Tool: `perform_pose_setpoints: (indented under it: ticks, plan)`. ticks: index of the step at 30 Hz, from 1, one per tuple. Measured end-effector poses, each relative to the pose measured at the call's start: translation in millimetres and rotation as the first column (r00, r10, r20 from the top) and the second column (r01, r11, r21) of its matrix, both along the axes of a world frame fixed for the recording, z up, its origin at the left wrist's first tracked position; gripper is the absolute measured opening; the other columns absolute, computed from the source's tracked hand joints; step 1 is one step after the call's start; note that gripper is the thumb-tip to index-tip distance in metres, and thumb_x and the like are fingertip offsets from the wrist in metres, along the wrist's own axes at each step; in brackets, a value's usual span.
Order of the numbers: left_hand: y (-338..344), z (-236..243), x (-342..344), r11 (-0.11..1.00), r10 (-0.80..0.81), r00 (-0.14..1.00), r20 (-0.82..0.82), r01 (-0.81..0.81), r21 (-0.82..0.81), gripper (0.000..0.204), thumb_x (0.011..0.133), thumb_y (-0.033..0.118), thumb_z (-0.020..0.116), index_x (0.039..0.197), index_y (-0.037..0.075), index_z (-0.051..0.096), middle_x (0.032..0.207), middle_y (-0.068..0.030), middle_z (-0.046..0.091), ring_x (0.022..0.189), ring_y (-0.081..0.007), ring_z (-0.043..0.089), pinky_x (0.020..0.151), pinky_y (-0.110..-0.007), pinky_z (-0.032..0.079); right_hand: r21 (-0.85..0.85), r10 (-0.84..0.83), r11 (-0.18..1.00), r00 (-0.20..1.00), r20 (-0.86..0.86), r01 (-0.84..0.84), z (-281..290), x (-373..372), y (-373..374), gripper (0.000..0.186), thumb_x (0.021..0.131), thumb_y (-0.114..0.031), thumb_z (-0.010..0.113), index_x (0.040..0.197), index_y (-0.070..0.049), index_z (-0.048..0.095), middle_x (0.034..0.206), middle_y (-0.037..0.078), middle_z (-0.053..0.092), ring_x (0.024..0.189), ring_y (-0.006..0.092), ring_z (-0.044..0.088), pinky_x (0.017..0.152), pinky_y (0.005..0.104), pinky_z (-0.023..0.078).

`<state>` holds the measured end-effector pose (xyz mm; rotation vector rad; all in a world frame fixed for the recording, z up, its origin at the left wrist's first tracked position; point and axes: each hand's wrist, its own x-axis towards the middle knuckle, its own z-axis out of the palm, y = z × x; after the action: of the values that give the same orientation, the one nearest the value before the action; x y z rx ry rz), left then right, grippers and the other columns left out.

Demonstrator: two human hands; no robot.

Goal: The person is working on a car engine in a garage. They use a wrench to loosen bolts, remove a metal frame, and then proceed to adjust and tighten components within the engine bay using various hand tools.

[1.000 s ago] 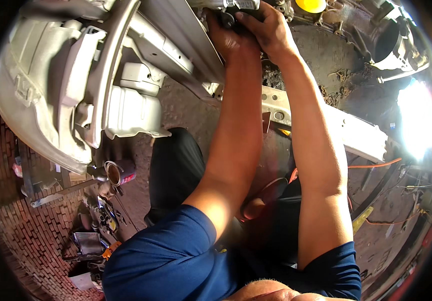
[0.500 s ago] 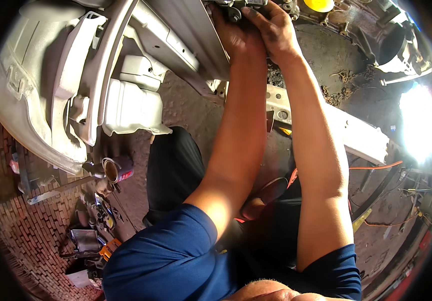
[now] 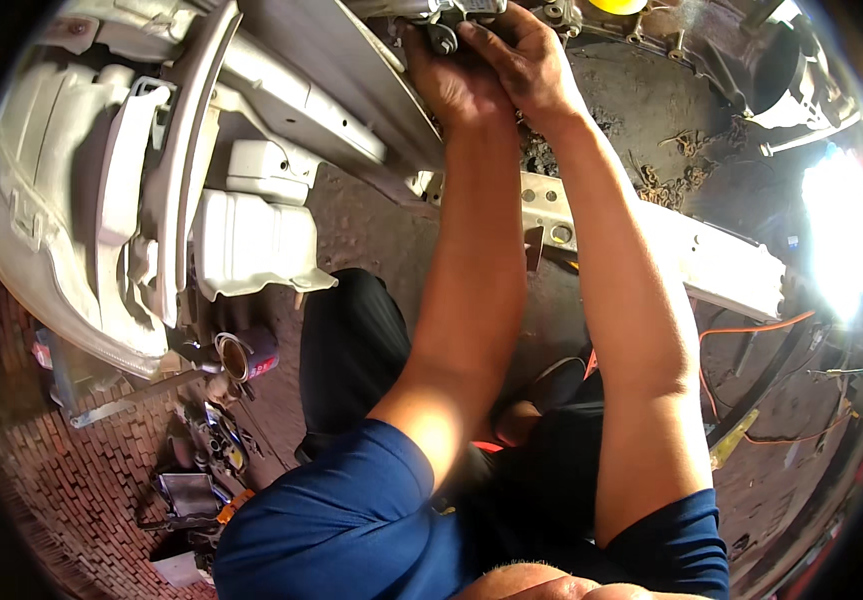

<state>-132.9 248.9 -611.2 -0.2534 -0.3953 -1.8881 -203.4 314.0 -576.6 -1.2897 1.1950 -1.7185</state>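
Note:
At the top edge, a grey metal part with a round bolt head (image 3: 443, 39) sits between my two hands, cut off by the frame. My left hand (image 3: 459, 88) comes up beneath it, palm side toward me, its fingers curled up against the part and mostly hidden. Beside it on the right, my right hand (image 3: 533, 72) is closed about the part's right end, thumb bent in near the bolt head. The two hands touch at the wrist and thumb. Whether a smaller piece lies between the fingers is hidden.
Pale vehicle body panels (image 3: 61, 210) and a long metal rail (image 3: 301, 100) stand at left. A white perforated beam (image 3: 691, 250) crosses behind my forearms. An open can (image 3: 248, 354), tools (image 3: 221, 430), chains (image 3: 681, 170) and an orange cord (image 3: 751, 328) lie about. A lamp (image 3: 851, 235) glares at right.
The view has shifted, so the panels, beam and can sit lower. Both hands appear a little further left, still at the metal part, with much the same grip.

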Motion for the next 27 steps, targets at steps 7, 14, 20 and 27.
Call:
perform_pose_setpoints:
  ticks: [7,14,20,27]
  plan:
    - [-6,8,-6,0.972,0.194,0.977,0.089,-0.203,0.115,0.039,0.106,0.040,0.053,0.120,0.006,0.066,0.111,-0.0076,0.071,0.101,-0.0237,0.069,0.092,-0.040,0.058,-0.122,0.086,0.991,0.967,0.238,-0.058,-8,1,-8,0.042,0.101,-0.018,0.072,0.135,0.004,0.060,0.124,0.011,0.072,0.115,0.0172,0.064,0.104,0.0332,0.050]
    - [-13,3,-4,0.969,0.212,0.970,0.116,-0.224,0.105,0.047,0.100,0.041,0.063,0.128,0.003,0.065,0.118,-0.0106,0.071,0.110,-0.0286,0.068,0.099,-0.045,0.056,-0.188,0.085,0.982,0.944,0.319,-0.025,-6,12,-12,0.033,0.101,-0.019,0.070,0.126,0.002,0.066,0.112,0.010,0.074,0.105,0.0150,0.066,0.095,0.0323,0.053]
    - [-12,1,-5,0.968,0.214,0.970,0.119,-0.227,0.109,0.054,0.102,0.044,0.053,0.133,0.001,0.062,0.124,-0.0141,0.069,0.114,-0.0323,0.066,0.103,-0.047,0.053,-0.079,0.048,0.996,0.996,0.078,-0.041,-28,-9,-21,0.036,0.101,-0.022,0.074,0.128,0.002,0.067,0.118,0.009,0.074,0.108,0.0132,0.066,0.098,0.0297,0.053]
    - [-13,4,-5,0.983,0.110,0.988,0.110,-0.124,0.133,0.044,0.102,0.040,0.055,0.125,0.004,0.067,0.113,-0.0103,0.073,0.103,-0.0267,0.068,0.094,-0.042,0.056,-0.083,0.152,0.987,0.964,0.219,-0.137,-37,-19,-18,0.028,0.098,-0.010,0.070,0.124,0.002,0.068,0.116,0.008,0.073,0.109,0.0137,0.066,0.100,0.0298,0.052]
